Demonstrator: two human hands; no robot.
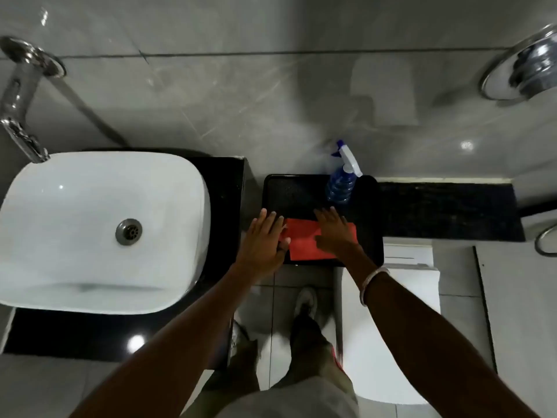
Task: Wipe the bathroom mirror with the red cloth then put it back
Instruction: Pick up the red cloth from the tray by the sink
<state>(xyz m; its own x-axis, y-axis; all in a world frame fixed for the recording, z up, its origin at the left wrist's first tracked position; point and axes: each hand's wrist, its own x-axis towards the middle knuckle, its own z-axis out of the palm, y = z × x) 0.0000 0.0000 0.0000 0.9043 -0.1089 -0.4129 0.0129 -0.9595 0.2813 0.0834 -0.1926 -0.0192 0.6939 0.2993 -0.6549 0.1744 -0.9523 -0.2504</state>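
Both forearms reach down, left hand (265,236) and right hand (333,230) flat, fingers spread on red cloth (304,241), nothing gripped; a careless snatch risks toppling spray bottle (342,185) just behind.

We are looking down at a black tray (369,251) where the red cloth (304,241) is lying flat. Our right hand (333,230) is resting palm down on the cloth, fingers spread, while our left hand (265,239) is lying flat at the cloth's left edge, partly over the tray's rim. A blue spray bottle (342,182) is standing upright at the tray's far side. A white basin (90,230) is sitting to the left, a bracelet (373,282) circling our right wrist.
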